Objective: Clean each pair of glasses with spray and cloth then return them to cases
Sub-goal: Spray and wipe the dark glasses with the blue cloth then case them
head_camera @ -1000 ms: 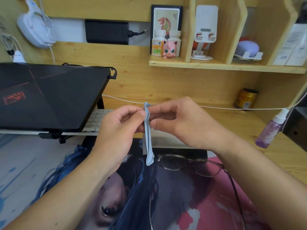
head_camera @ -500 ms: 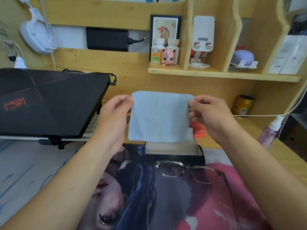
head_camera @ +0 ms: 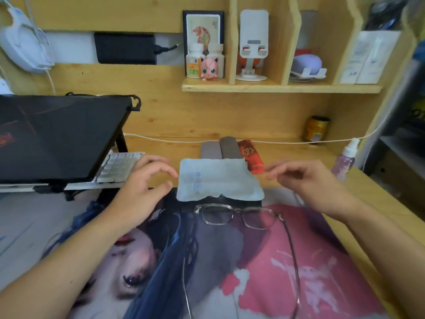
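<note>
Evidently, with both the left hand (head_camera: 147, 180) and right hand (head_camera: 305, 178) loosely open and empty, the spread cloth (head_camera: 218, 180) was best left flat while the glasses (head_camera: 236, 217) were picked up.

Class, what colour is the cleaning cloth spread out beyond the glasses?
Pale blue cloth, with faint blue print; head view.

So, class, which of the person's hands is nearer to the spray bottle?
The right hand: the spray bottle stands just beyond it on its right. The left hand is across the cloth, far on the other side.
</note>
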